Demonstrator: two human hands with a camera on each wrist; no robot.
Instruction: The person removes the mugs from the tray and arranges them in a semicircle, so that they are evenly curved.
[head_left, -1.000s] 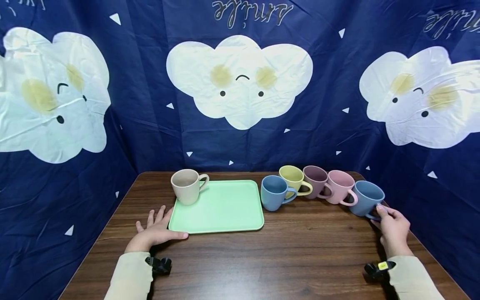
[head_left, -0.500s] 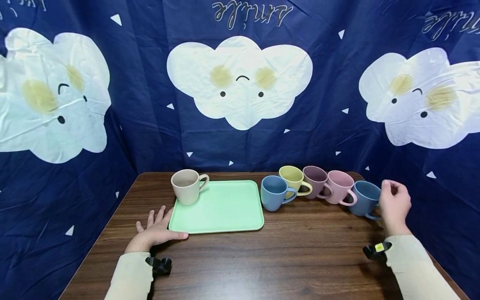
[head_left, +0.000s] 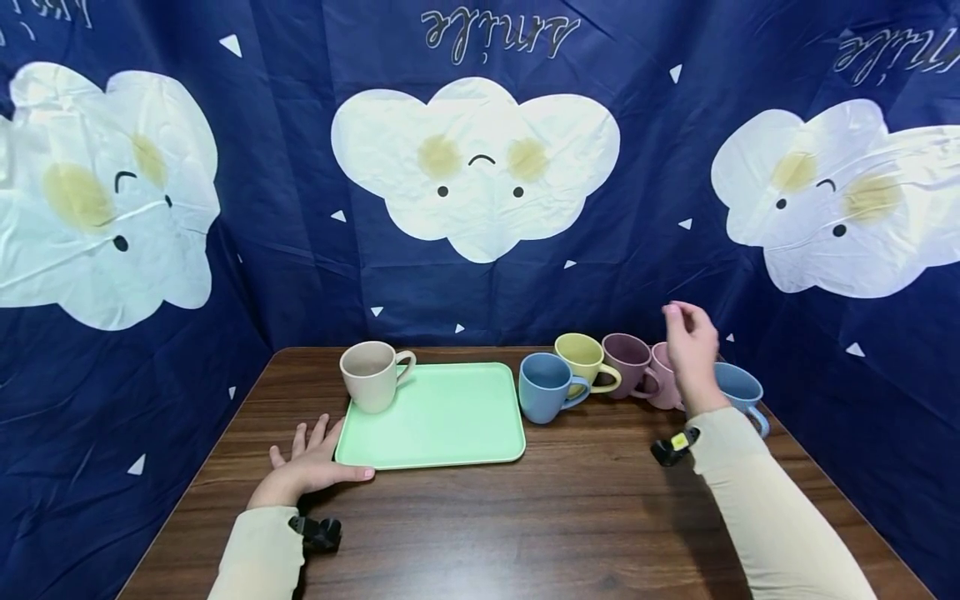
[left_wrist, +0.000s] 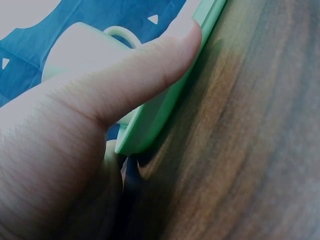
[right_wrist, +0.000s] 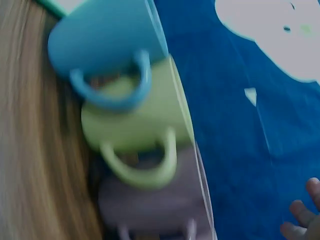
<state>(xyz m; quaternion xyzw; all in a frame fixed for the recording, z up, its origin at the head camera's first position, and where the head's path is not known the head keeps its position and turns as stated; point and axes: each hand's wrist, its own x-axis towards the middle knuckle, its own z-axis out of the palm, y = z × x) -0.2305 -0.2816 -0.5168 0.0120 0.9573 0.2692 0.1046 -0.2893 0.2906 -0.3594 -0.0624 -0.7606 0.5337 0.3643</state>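
My left hand (head_left: pixel 303 471) rests at the front left corner of a mint green tray (head_left: pixel 450 417). Its fingers are spread on the table and its thumb lies along the tray's rim. A beige mug (head_left: pixel 367 379) stands upright on the tray's back left corner. My right hand (head_left: pixel 692 354) hangs in the air over the pink mug (head_left: pixel 662 379), holding nothing, fingers loosely bent. It partly hides that mug. Left of it stand a purple mug (head_left: pixel 624 358), a yellow mug (head_left: pixel 577 354) and a blue mug (right_wrist: pixel 107 42). Another blue mug (head_left: pixel 737 383) sits at the far right.
Dark blue cloth (head_left: pixel 480 292) with white clouds hangs behind and on both sides of the wooden table (head_left: pixel 525 533). The first blue mug stands close to the tray's right edge. The mugs at the right form a tight row.
My right hand has let go of the far right blue mug's handle, lifted, and moved left above the pink mug. My left hand has stayed at the tray.
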